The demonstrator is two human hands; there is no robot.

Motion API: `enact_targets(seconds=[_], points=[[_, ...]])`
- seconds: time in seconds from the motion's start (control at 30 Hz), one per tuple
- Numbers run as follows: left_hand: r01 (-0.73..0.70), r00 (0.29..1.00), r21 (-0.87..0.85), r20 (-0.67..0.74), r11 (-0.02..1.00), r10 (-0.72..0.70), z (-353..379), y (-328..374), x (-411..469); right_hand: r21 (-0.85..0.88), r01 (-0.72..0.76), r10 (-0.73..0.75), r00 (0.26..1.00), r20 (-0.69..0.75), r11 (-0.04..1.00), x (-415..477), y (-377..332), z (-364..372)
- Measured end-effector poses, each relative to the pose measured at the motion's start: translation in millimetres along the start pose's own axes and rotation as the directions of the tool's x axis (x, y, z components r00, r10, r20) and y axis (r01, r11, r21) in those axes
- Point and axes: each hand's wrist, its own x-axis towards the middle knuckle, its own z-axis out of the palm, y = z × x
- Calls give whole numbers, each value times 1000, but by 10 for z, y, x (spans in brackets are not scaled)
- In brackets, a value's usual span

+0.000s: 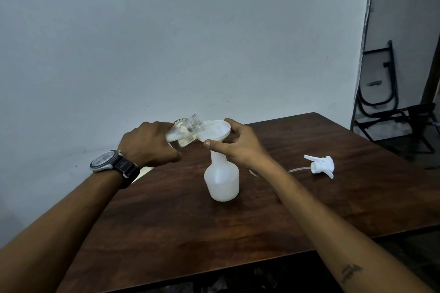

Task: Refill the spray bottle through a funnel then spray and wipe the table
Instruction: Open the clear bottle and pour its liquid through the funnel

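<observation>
Step in hand: we judge it to be the refill, a pour into the funnel [215, 131].
Left hand [147, 144]: wrapped round a clear jar [184, 132].
Right hand [240, 147]: thumb and fingers pinch the funnel's rim to steady it.
Spray bottle [221, 178]: stands mid-worktop [238, 233] with its long axis vertical and neck up, the funnel seated in it.
Jar axis: tilted, mouth pointing away from us and rightward at the funnel's rim. Liquid pools toward the base, and we see no stream.
Next move: raise the jar's base slowly and hold the funnel plumb.
Spray head [321, 166]: lies on its side well to the right, tube pointing toward the bottle.
</observation>
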Motion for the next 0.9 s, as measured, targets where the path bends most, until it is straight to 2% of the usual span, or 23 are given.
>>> enact_targets(seconds=[0.37,0.9], points=[[-9,1000,18,1,1000,9,-22,2,3,-41,16,-15,1000,4,999,0,14,4],[-26,1000,45,-7,999,27,-21,-12,41,-2,-11,11,1000,2,1000,4,-6,9]])
